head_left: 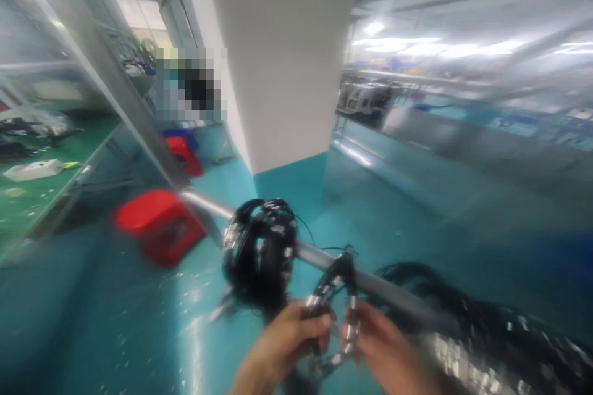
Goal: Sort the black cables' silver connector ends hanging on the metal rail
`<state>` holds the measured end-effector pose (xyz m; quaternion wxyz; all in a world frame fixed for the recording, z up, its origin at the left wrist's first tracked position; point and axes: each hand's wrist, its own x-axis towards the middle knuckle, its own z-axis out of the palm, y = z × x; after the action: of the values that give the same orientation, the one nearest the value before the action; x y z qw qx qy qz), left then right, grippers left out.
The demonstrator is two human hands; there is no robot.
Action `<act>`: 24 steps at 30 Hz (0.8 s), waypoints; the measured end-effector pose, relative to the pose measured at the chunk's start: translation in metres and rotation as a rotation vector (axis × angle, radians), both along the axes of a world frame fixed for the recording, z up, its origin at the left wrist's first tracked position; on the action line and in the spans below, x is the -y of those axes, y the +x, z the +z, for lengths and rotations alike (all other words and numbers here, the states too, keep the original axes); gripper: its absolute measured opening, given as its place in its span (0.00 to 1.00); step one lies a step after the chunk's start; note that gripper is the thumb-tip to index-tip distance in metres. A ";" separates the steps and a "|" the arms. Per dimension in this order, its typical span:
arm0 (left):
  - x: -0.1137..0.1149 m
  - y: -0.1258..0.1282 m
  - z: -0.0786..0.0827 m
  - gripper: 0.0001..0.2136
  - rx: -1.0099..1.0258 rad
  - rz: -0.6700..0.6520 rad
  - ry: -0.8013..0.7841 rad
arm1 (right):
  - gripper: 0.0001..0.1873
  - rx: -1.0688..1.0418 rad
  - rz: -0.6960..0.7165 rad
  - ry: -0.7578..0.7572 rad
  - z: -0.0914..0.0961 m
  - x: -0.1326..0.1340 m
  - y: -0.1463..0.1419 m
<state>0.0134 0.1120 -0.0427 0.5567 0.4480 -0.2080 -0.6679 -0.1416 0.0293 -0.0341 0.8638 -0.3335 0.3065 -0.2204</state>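
Both my hands grip a coil of black cable [336,270] with shiny silvery pieces along it. My left hand [301,327] is closed around the coil's left side, and my right hand [373,333] around its right side. The top of the coil lies against a metal rail [319,254]; whether it hangs over it I cannot tell. Left of my hands a thick bunch of coiled black cables [262,247] hangs on the same rail. More black cables [504,321] with silvery pieces hang along the rail to the right. Motion blurs the finer detail.
A white pillar [282,55] with a teal base stands just beyond the rail. Red stools [160,222] are on the teal floor at left, near a green-topped table [28,179] and a slanting metal post [106,86]. A blurred person is farther back; long workbenches [463,129] run at right.
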 end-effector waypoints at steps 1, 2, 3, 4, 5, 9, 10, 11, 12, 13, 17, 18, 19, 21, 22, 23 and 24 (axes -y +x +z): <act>0.000 0.001 -0.001 0.08 -0.012 -0.002 0.003 | 0.12 0.020 0.008 -0.007 0.003 0.000 0.001; 0.000 0.001 -0.001 0.08 -0.014 -0.005 -0.001 | 0.13 0.042 0.018 -0.013 0.005 0.000 0.002; -0.001 0.001 0.000 0.07 -0.009 -0.007 -0.018 | 0.13 0.063 0.028 -0.018 0.006 0.000 0.003; -0.001 0.001 0.001 0.07 0.001 -0.009 -0.047 | 0.14 0.076 0.040 -0.027 0.006 0.000 0.004; -0.002 0.000 0.003 0.07 0.016 -0.025 -0.078 | 0.15 0.073 0.053 -0.043 0.006 0.000 0.005; -0.002 -0.005 0.017 0.15 0.128 -0.071 -0.103 | 0.13 -0.012 0.059 -0.136 -0.001 -0.001 0.010; -0.002 -0.007 0.021 0.15 0.166 -0.072 -0.096 | 0.11 -0.033 0.046 -0.154 -0.004 -0.001 0.011; -0.002 -0.008 0.025 0.15 0.203 -0.070 -0.090 | 0.10 -0.051 0.028 -0.166 -0.006 -0.001 0.012; -0.001 -0.009 0.028 0.14 0.238 -0.069 -0.087 | 0.09 -0.071 0.014 -0.176 -0.009 -0.001 0.012; -0.001 -0.010 0.031 0.11 0.266 -0.079 -0.082 | 0.08 -0.100 0.010 -0.186 -0.011 -0.001 0.013; 0.003 -0.012 0.029 0.08 0.259 -0.025 -0.047 | 0.07 -0.232 -0.013 -0.227 -0.014 0.000 0.011; 0.003 -0.013 0.025 0.07 0.223 0.007 -0.034 | 0.07 -0.251 -0.021 -0.238 -0.013 0.000 0.010; 0.003 -0.015 0.020 0.06 0.173 0.046 -0.015 | 0.07 -0.261 -0.038 -0.247 -0.012 0.000 0.009; 0.002 -0.017 0.009 0.03 0.049 0.127 0.024 | 0.07 -0.278 -0.069 -0.255 -0.008 -0.002 0.008; 0.001 -0.019 0.004 0.03 -0.017 0.157 0.037 | 0.07 -0.287 -0.087 -0.251 -0.007 -0.003 0.007; 0.000 -0.020 0.000 0.03 -0.076 0.173 0.040 | 0.07 -0.294 -0.102 -0.245 -0.005 -0.003 0.006; -0.001 -0.021 -0.003 0.03 -0.121 0.171 0.032 | 0.07 -0.294 -0.110 -0.238 -0.005 -0.004 0.005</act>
<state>-0.0078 0.1128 -0.0461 0.6160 0.4317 -0.1243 -0.6471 -0.1365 0.0330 -0.0389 0.7508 -0.4447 0.4191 -0.2508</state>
